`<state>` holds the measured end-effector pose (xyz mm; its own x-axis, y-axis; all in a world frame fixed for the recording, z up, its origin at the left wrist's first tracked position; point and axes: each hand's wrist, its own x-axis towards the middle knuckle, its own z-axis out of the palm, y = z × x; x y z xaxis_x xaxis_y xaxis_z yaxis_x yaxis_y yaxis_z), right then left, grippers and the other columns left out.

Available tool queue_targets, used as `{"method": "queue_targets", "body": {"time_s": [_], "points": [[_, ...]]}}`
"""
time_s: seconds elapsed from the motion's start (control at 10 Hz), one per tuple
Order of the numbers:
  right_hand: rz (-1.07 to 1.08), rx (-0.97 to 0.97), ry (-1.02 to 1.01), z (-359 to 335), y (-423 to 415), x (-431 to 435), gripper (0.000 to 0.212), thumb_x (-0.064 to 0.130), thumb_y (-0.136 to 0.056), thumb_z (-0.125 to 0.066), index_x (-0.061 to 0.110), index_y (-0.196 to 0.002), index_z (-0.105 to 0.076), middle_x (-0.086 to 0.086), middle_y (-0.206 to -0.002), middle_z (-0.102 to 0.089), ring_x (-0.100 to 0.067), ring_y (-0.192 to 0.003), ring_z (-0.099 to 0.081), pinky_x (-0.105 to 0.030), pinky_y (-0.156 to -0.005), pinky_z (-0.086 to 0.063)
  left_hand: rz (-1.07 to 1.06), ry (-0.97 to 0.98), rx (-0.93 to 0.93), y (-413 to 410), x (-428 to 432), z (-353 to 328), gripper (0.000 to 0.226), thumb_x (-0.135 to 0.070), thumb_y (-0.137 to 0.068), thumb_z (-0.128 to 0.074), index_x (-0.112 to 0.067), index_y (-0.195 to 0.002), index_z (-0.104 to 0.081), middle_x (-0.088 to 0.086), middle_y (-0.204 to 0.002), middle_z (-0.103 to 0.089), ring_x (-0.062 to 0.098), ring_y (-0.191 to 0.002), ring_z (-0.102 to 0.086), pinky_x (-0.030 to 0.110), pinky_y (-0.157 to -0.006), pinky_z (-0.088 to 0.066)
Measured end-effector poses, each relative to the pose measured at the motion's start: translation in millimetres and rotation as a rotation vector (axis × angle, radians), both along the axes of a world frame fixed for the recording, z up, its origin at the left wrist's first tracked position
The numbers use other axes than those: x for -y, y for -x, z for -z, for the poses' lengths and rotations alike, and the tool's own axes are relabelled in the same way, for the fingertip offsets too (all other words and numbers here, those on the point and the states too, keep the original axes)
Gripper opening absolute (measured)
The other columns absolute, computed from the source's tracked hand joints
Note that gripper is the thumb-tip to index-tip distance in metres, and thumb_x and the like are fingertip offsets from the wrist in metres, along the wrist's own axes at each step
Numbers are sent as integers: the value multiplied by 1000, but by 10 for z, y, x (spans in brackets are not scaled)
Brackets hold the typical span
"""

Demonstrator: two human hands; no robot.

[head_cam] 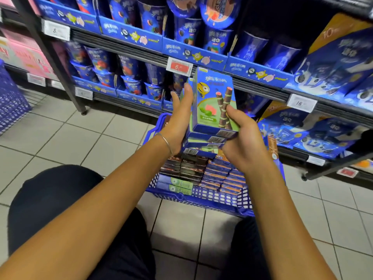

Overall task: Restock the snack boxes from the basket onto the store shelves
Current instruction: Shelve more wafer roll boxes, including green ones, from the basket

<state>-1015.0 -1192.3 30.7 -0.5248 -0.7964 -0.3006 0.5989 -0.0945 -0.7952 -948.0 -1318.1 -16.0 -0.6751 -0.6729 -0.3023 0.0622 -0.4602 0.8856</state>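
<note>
Head view: the left hand point(177, 120) presses straight fingers flat against the left side of the snack boxes point(212, 102). These are a fanned stack of slim, glossy cardboard cartons, long axis up, held over the far rim of the lattice plastic basket point(201, 196), just before the shelf point(252, 85) front edge. The right hand point(244, 138) curls round their lower right corner, thumb on the front face.

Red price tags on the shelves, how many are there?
2. One red price tag sits just above the held green snack boxes; the other is low at the far right. More may lie out of view.
</note>
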Motion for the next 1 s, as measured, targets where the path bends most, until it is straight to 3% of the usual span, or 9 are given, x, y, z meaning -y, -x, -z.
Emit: {"method": "queue_targets", "body": {"time_s": [0.1, 0.2, 0.3, 0.4, 0.6, 0.7, 0.8, 0.9, 1.0], "points": [[4, -5, -53, 92, -21, 99, 42, 23, -104, -47, 4, -140, -55, -19, -135, -63, -34, -120, -65, -48, -96, -56, 120, -105, -70, -10, 155, 121, 87, -84, -96, -28, -34, -167, -24, 2, -172, -30, 31, -155, -37, 57, -125, -32], [14, 4, -56, 143, 4, 224, 39, 24, -103, -49, 8, -136, -60, -14, -130, -67, -26, -106, -72, -36, -74, -62, 171, -150, -130, 39, 256, 160, 79, -77, -101, -27, -29, -164, -33, 7, -164, -46, 33, -148, -48, 55, -122, -38], [66, 52, -31, -2, 23, 399, 29, 21, -100, -50, 14, -122, -68, -8, -116, -74, -22, -96, -74, -32, -70, -61, 92, -133, -31, 42, 326, -27, 80, -74, -101, -28, -27, -166, -29, 3, -170, -34, 29, -155, -37, 55, -126, -31], [55, 63, -72, -467, -39, 590, 30, 19, -102, -47, 11, -126, -64, -7, -112, -73, -20, -93, -74, -32, -75, -61, 60, -201, -31, -49, 422, -500, 77, -67, -104, -29, -20, -166, -29, 9, -167, -39, 33, -152, -42, 56, -124, -33], [58, 108, 75, -1912, -73, 716, 48, 24, -86, -58, 7, -131, -57, -5, -101, -75, -20, -87, -74, -33, -70, -60, -4, 2, 226, -224, 587, -2171, 77, -74, -102, -33, -27, -164, -33, 1, -168, -37, 25, -156, -35, 54, -127, -31], [99, 55, 0, -3099, -188, 679, 50, 20, -90, -55, 3, -137, -54, -9, -108, -70, -24, -94, -71, -39, -83, -59, -20, 44, 189, -249, 554, -3073, 80, -77, -100, -35, -29, -164, -33, -1, -168, -38, 23, -155, -36, 54, -127, -31], [59, -65, -64, -3875, -190, 566, 38, 15, -102, -45, 5, -137, -54, -11, -114, -70, -27, -99, -70, -42, -85, -56, -38, 75, 131, -293, 490, -4003, 94, -80, -87, -45, -27, -163, -35, 0, -166, -41, 25, -153, -41, 54, -124, -34], [20, -174, -44, -4746, -176, 458, 33, 17, -101, -47, 10, -132, -57, -10, -108, -72, -25, -92, -71, -35, -72, -57, -117, 175, 44, -358, 457, -4800, 86, -69, -92, -52, -26, -164, -35, -2, -164, -45, 21, -150, -46, 53, -123, -37], [-40, -313, -69, -5510, -193, 386, 29, 24, -95, -57, 20, -123, -62, -9, -110, -73, -27, -94, -70, -38, -75, -54, -179, 309, 5, -470, 478, -5447, 79, -69, -96, -55, -28, -162, -38, -7, -158, -53, 15, -144, -53, 51, -118, -44]]}}
